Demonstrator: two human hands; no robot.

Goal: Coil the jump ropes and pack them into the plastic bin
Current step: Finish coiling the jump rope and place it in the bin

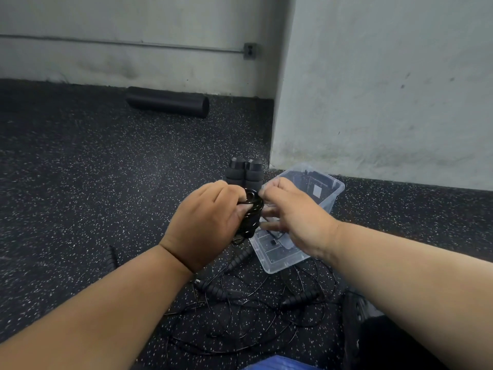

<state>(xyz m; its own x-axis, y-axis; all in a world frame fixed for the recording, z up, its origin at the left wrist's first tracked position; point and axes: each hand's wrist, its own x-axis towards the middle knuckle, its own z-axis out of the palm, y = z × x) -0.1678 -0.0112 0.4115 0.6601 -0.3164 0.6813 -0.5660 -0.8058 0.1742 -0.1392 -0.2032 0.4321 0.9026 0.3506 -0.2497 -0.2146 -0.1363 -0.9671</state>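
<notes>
Both bare forearms reach forward and meet at mid-height. The left hand (205,225) has its fingers curled tightly in a grip, back of the hand up. The right hand (290,217) pinches at thumb and forefinger, its other fingers spread loosely.

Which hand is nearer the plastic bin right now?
Right. The right hand hovers above the bin's open top, by the coiled rope; the left hand grips that coil, left of the bin.

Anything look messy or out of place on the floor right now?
Yes. Loose jump ropes lie in a tangle on the floor in front of the plastic bin, their thin cords crossing. The left hand grips a coiled rope with both foam handles sticking up; the right hand is at the coil.
</notes>
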